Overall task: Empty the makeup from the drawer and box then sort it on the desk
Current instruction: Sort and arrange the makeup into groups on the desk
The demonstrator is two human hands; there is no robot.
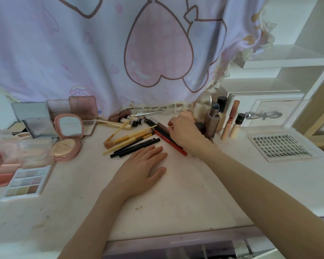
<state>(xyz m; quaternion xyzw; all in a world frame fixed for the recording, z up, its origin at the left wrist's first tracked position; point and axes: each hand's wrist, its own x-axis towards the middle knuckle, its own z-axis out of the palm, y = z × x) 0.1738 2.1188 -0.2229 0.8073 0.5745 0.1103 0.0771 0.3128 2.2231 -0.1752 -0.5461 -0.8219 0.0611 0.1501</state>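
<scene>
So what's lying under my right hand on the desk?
The right hand covers the far ends of a red pencil and dark pencils running beneath it. Its fingertips and whatever they touch are hidden by the hand itself.

Both forearms were bare from the lower edge of the view up to the wrists, with no sleeve, watch or bracelet showing on either. The left hand (138, 171), nearer the drawer front than the right hand (185, 131), wore no ring or glove, and its fingers (153, 152) were slim with short, unpainted nails. The right hand was likewise ungloved, its nails hidden from the camera
</scene>
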